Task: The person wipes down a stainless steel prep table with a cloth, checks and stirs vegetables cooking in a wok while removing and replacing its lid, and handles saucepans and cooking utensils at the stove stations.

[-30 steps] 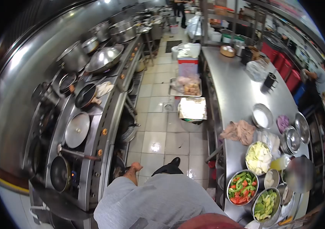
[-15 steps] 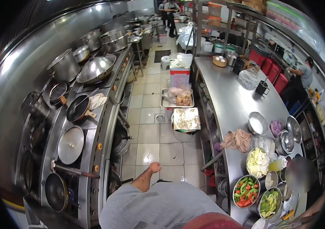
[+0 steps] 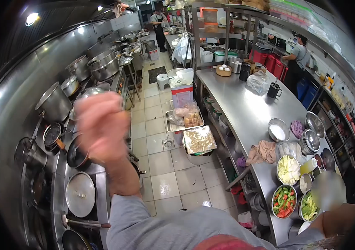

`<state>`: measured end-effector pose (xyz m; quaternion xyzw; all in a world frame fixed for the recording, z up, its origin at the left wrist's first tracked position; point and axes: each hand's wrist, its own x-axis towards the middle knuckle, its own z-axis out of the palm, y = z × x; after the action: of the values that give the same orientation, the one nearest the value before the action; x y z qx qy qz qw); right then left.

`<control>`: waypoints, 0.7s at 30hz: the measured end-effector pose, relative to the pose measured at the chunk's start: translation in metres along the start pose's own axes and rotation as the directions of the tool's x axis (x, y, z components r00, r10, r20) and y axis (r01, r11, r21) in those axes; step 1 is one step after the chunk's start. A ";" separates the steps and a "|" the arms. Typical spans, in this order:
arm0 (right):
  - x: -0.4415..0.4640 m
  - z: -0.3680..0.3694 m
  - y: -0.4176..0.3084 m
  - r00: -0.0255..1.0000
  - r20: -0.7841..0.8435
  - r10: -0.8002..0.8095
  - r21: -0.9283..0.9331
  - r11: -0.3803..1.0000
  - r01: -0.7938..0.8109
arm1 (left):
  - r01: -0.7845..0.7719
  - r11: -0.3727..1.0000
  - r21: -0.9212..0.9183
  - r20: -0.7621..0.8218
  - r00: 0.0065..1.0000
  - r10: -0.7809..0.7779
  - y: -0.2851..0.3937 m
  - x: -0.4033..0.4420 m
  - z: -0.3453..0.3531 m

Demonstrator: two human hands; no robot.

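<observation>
My left hand is raised over the stove side, smeared by motion. Its fingers do not show clearly, nor whether anything is in them. Behind it, partly covered, is a frying pan; a round metal lid lies on the range below. At the lower right my right forearm reaches toward the dark frame edge, and the hand is out of sight. Near that arm stand bowls of cut red and green peppers, leafy greens and chopped cabbage, beside a squeeze bottle.
Large pots line the range at left. Along the tiled aisle stand a foil-topped container, a tray of bagged food and a stool. The steel counter carries a crumpled cloth. Co-workers stand at the back and right.
My left hand has risen from low over the aisle and swung left toward the range. The view has turned to the right, and the co-worker at right shows more fully.
</observation>
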<state>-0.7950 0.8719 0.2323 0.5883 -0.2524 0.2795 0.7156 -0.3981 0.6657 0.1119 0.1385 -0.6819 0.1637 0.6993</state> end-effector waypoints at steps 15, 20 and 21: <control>0.013 -0.002 -0.036 0.994 0.106 -0.032 0.191 0.982 0.012 | -0.760 0.597 -0.255 0.406 0.477 0.780 0.100 0.131 -0.074; 0.008 -0.004 -0.032 0.992 0.125 -0.028 0.220 0.976 0.000 | -0.752 0.612 -0.246 0.391 0.501 0.772 0.103 0.123 -0.057; 0.008 -0.004 -0.032 0.991 0.130 -0.026 0.222 0.975 -0.004 | -0.750 0.614 -0.244 0.385 0.507 0.771 0.102 0.121 -0.053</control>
<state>-0.7670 0.8718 0.2145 0.6829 -0.2631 0.2623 0.6289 -0.3904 0.7859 0.2277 -0.1562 -0.8192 0.4011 0.3789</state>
